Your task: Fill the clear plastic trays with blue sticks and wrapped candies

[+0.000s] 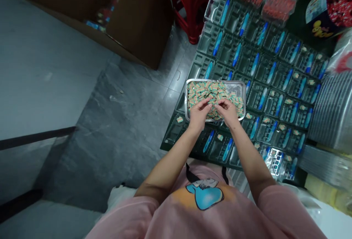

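Observation:
A metal tray [243, 101] full of small green-and-orange pieces [199, 90] rests on top of rows of clear plastic trays [247, 57]. Over its front half, my left hand [200, 112] and my right hand [227, 111] are close together, fingertips pinched among the pieces. What each hand holds is too small to name. Blue pens [237, 54] lie in many of the plastic trays. Some compartments to the right and in front also hold a small piece like those in the metal tray, such as one piece [220, 137] below my hands.
A large cardboard box [137, 22] stands on the floor at the upper left, beside a red stool [189, 7]. Packs of red items [280, 4] and a tub [319, 15] are at the back right. Stacked plastic trays [330, 110] line the right side.

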`<state>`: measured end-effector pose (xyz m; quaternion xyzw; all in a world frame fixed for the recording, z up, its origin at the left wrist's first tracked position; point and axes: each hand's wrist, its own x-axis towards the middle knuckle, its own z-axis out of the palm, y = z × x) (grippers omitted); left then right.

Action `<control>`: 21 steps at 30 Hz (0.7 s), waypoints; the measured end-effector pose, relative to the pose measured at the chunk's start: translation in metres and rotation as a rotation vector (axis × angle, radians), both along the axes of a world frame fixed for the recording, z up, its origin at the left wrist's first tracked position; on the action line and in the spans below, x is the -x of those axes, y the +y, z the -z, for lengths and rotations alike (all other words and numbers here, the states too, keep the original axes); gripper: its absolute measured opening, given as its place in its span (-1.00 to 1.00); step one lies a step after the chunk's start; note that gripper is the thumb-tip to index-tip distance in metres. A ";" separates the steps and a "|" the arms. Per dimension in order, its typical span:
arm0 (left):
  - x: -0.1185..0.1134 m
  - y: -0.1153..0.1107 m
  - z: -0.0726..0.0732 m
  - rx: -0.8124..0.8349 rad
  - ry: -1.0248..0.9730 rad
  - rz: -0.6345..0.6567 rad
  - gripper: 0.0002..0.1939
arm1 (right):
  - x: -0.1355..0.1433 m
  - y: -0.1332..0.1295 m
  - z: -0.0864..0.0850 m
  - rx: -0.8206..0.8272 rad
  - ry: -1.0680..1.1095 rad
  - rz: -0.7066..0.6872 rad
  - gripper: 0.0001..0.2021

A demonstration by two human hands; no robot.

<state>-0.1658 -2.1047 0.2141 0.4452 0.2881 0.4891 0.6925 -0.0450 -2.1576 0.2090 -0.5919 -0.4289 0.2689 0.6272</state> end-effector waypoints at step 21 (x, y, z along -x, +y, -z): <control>0.002 0.003 -0.010 0.237 -0.127 0.122 -0.65 | 0.002 -0.017 -0.017 -0.254 -0.645 0.010 -0.83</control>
